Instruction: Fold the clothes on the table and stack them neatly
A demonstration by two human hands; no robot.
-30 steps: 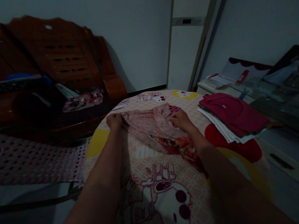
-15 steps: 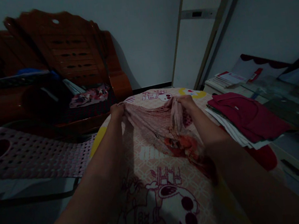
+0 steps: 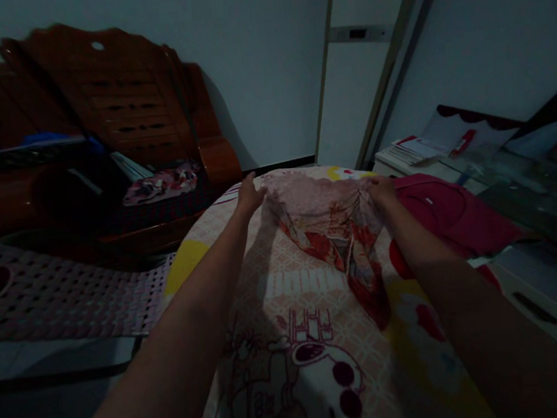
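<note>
A thin, pale pink garment (image 3: 310, 195) with an orange-red print stretches between my hands above the patterned cloth (image 3: 297, 284) covering the table. Its lower part hangs in folds, and one red end trails toward me on the right. My left hand (image 3: 251, 197) pinches the garment's left upper corner, one finger sticking up. At the opposite corner, my right hand (image 3: 381, 190) is closed on bunched fabric. What kind of garment it is I cannot make out in the dim light. A folded dark pink garment (image 3: 453, 216) lies just beyond my right forearm.
A carved wooden sofa (image 3: 135, 98) with a crumpled printed cloth (image 3: 162, 184) stands at the back left. Nearer is a woven pink chair (image 3: 76, 289). A tall white cabinet-like unit (image 3: 353, 93) stands at the wall. On the right, a low cabinet (image 3: 530, 294) carries papers.
Both hands have moved right with the garment, which is spread more openly between them, its orange-red print showing more. The view has shifted slightly.
</note>
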